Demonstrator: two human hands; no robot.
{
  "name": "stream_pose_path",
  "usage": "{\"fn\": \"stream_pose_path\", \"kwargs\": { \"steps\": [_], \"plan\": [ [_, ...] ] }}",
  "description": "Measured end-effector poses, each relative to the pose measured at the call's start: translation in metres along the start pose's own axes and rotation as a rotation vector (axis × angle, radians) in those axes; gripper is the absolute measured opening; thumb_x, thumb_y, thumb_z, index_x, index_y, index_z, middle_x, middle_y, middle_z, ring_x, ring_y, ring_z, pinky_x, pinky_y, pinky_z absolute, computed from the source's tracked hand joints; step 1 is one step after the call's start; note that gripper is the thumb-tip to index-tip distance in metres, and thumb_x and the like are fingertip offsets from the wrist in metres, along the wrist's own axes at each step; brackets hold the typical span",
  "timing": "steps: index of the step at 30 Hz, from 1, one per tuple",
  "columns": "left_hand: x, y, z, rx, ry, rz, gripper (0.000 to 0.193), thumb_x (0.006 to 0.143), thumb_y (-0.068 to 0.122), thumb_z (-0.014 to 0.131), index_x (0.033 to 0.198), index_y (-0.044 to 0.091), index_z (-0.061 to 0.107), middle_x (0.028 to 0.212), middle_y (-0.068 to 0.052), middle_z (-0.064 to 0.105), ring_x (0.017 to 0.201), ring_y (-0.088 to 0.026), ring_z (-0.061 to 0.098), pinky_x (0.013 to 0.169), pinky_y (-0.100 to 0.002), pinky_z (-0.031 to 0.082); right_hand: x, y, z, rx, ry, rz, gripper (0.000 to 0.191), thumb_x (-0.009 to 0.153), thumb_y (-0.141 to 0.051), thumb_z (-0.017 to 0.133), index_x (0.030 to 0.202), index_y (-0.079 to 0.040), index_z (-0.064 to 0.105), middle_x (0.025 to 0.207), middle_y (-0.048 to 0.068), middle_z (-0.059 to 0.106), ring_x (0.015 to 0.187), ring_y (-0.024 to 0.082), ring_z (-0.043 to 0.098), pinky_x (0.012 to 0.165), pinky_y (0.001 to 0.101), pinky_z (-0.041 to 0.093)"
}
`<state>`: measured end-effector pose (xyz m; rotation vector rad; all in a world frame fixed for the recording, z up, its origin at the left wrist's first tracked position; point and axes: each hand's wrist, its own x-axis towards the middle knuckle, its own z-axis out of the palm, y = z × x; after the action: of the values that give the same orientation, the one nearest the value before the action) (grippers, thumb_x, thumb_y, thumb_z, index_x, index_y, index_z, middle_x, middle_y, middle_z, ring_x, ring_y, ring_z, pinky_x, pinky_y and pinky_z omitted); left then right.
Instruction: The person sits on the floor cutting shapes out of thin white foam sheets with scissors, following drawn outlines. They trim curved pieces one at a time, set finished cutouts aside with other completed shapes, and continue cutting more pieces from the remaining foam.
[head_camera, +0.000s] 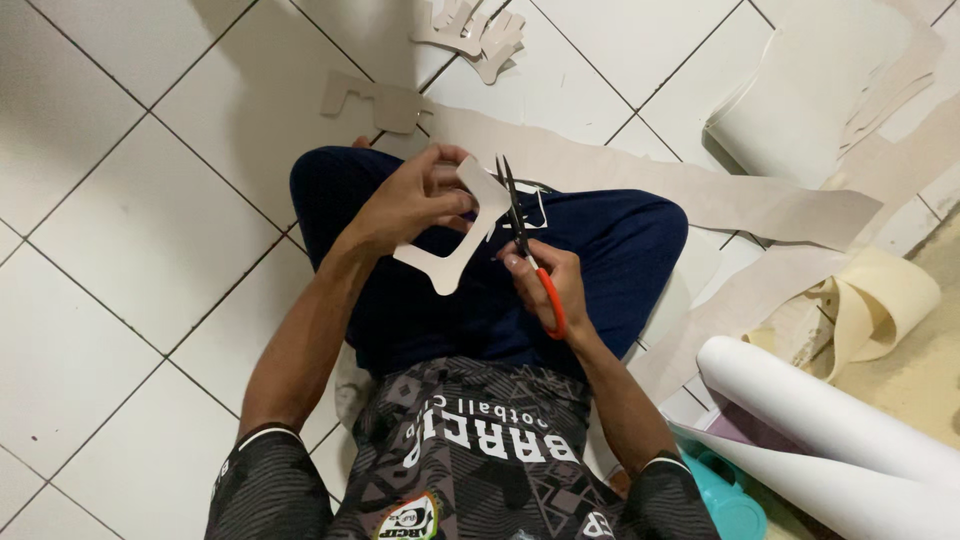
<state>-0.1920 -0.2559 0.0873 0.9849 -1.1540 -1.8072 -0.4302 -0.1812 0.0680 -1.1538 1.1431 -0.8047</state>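
Note:
My left hand (412, 200) grips a pale cut-out piece of sheet material (455, 245) with curved notches, held above my lap. My right hand (548, 285) holds scissors (520, 225) with orange handles; the dark blades point up and away, their edges against the right side of the cut-out. Both hands hover over my crossed legs in dark blue trousers (610, 240). I sit on a white tiled floor.
Cut shapes lie on the tiles ahead: a grey piece (375, 100) and several pale pieces (475, 35). Long beige strips (720, 195) trail right. White rolls (830, 420), a curled cream sheet (880, 305) and a turquoise plastic object (730, 500) sit at right.

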Motion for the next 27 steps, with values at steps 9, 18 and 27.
{"fn": "stream_pose_path", "kwargs": {
  "steps": [9,18,27],
  "plan": [
    [-0.011,-0.053,0.07,0.088,0.483,0.461,0.046,0.1,0.003,0.07,0.143,0.004,0.054,0.128,-0.015,0.062,0.113,-0.018,0.064,0.094,-0.028,0.056,0.012,0.004,0.024,-0.005,0.089,-0.051,0.03,0.102,-0.029,0.062,0.108,-0.001,0.072,0.056,-0.004,0.052,0.044,0.005,0.046,0.041,0.022,0.036],
    [-0.022,-0.025,0.072,-0.104,0.454,0.357,0.05,0.097,0.008,0.068,0.143,0.001,0.052,0.123,-0.023,0.069,0.104,-0.022,0.072,0.089,-0.029,0.062,0.023,0.002,0.022,0.159,0.013,-0.125,0.04,0.106,-0.033,0.06,0.128,-0.001,0.066,0.08,-0.004,0.055,0.066,0.003,0.049,0.056,0.0198,0.041],
    [-0.021,-0.012,0.058,0.054,0.435,0.368,0.043,0.096,0.006,0.072,0.134,-0.008,0.059,0.123,-0.021,0.071,0.113,-0.025,0.072,0.095,-0.033,0.064,0.013,-0.012,0.015,0.042,-0.012,-0.071,0.04,0.102,-0.036,0.061,0.115,0.001,0.069,0.066,-0.005,0.051,0.05,0.003,0.045,0.046,0.0198,0.035]
  ]
}}
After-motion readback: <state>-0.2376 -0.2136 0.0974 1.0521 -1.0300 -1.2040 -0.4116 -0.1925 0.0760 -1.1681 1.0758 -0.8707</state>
